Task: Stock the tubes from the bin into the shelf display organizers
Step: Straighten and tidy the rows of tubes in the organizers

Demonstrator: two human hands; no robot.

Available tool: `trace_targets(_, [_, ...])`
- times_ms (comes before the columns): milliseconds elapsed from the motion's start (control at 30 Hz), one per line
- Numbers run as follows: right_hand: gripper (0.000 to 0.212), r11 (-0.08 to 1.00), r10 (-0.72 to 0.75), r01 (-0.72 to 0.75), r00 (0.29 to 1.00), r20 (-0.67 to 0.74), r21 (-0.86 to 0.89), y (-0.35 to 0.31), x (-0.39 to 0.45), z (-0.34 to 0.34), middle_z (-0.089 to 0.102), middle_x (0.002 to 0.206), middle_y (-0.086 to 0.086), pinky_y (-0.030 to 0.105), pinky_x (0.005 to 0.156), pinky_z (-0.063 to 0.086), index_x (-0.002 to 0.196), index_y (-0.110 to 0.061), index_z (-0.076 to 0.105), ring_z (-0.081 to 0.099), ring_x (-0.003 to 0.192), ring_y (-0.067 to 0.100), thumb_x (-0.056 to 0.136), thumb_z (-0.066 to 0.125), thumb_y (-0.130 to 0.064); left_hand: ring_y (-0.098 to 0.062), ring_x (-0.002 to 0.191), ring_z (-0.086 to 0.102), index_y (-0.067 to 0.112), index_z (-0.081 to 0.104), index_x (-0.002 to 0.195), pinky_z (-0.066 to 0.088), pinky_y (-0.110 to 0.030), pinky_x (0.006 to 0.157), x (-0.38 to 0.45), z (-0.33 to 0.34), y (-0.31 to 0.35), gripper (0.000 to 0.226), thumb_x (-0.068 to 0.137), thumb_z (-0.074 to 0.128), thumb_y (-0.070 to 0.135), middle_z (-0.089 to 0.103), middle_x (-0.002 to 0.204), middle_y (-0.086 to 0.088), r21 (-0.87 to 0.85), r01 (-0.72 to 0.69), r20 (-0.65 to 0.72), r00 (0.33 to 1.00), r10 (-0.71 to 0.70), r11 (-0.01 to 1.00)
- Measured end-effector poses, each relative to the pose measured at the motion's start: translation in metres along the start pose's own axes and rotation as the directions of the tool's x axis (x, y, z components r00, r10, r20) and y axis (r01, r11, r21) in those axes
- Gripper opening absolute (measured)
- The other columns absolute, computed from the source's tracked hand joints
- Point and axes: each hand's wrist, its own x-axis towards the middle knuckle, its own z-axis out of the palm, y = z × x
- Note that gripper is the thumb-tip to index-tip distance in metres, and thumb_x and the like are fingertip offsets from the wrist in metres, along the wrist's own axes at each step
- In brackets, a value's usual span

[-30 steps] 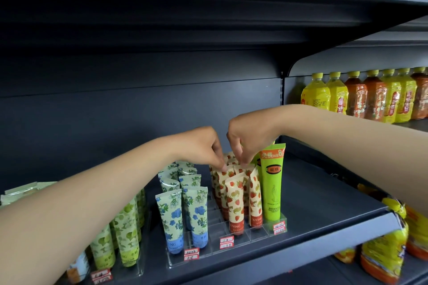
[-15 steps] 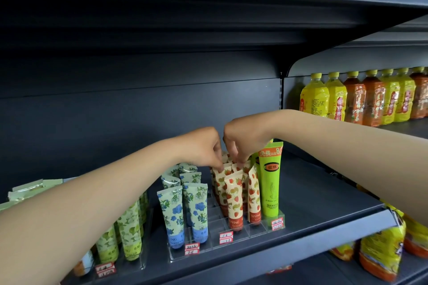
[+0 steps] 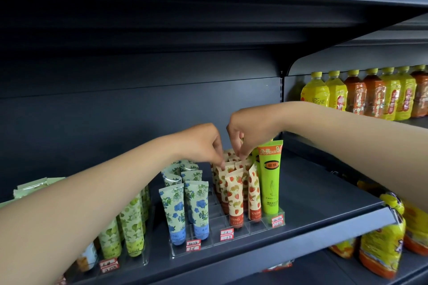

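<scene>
head | left grip (image 3: 203, 143) + right grip (image 3: 247, 132) pinching strawberry tubes (image 3: 234, 182) tops

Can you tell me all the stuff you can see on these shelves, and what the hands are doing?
strawberry tubes: a bunch, count unclear, cream with red caps, middle of the clear organizer.
blue flower tubes: two in front and more behind, blue caps, left part of that organizer.
green tube: one, bright green, tall, right end of the organizer.
green leaf tubes: several, pale green, in the organizer further left.
price tags: several, red and white, on the organizer fronts.
drink bottles: a row, yellow and red-brown, shelf on the right.
snack bags: a few, yellow and orange, lower right.
dark shelf: grey, holds the organizers.
left hand: pinches a strawberry tube top.
right hand: fingers curled down among the back strawberry tubes.
</scene>
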Motion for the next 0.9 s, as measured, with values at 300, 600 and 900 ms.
trace_targets(300, [0.008,0.997,-0.071,0.07,0.997,-0.027,-0.021,-0.001,-0.028,0.006,0.064,0.087,-0.014,0.027,0.078,0.051,0.085,-0.026,0.074,0.059,0.085,0.007,0.077,0.072,-0.027,0.003,0.053,0.049,0.022,0.077,0.078,0.032,-0.01,0.049,-0.019,0.0,0.013,0.016,0.076,0.074,0.038,0.06,0.061,0.017,-0.068,-0.034,-0.013,0.999,0.033,0.997])
trace_targets(600, [0.015,0.988,-0.064,0.061,0.998,-0.02,-0.142,-0.004,-0.021,0.023,0.064,0.092,-0.004,0.029,0.074,0.05,0.093,-0.02,0.074,0.054,0.097,0.016,0.082,0.069,-0.028,-0.002,0.054,0.046,0.02,0.07,0.067,0.033,-0.017,0.05,-0.019,0.016,0.027,0.013,0.078,0.073,0.024,0.056,0.06,0.014,-0.018,-0.002,0.007,1.0,0.002,1.0])
trace_targets(900, [0.014,1.0,-0.022,0.022,1.0,0.002,0.001,-0.005,-0.022,0.019,0.064,0.094,-0.007,0.022,0.068,0.044,0.092,-0.019,0.072,0.056,0.082,0.01,0.084,0.068,-0.029,-0.002,0.061,0.052,0.015,0.073,0.074,0.036,-0.017,0.051,-0.019,0.016,0.024,0.007,0.079,0.072,0.02,0.062,0.067,0.013,0.017,0.012,-0.014,1.0,-0.012,1.0])
